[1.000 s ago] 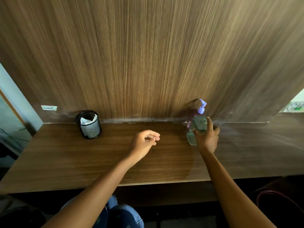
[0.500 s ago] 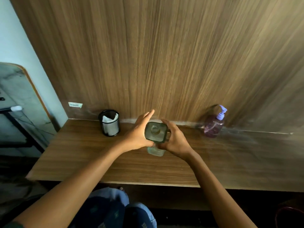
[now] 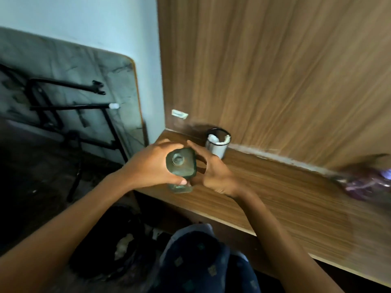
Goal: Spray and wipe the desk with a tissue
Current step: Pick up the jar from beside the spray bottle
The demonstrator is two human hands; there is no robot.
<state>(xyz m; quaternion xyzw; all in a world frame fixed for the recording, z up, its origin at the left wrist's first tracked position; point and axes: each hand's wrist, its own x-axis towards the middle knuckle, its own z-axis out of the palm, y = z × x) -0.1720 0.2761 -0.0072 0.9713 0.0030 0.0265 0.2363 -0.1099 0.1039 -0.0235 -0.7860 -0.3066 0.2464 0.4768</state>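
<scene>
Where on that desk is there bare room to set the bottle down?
The desk is bare between the cup and the purple bottle, out to its front edge. The left corner is crowded: cup, left hand, right hand, green bottle.

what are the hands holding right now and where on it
The left hand grips the green bottle round its shoulder, thumb on the near side. The right hand lies open beside it, gripping nothing.
</scene>
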